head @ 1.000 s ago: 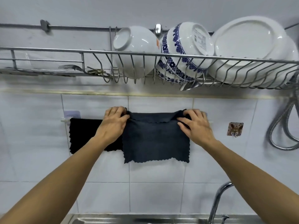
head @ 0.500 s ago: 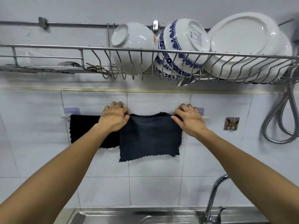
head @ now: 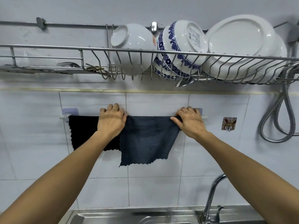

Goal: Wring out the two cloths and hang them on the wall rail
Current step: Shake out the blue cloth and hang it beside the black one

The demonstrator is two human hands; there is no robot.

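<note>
Two square cloths hang over the thin white wall rail (head: 204, 117): the black cloth (head: 84, 131) left, the dark blue cloth (head: 148, 139) overlapping it. My left hand (head: 111, 121) and right hand (head: 190, 122) each pinch the blue cloth's top corners.

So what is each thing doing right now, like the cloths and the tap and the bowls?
Black cloth: hung on the rail.
Blue cloth: draped over the rail, slanted, held at both top corners.
Left hand: grip on the blue cloth's left corner.
Right hand: grip on its right corner.
Bowls: tipped over in the rack.
Tap: no water running.
</note>
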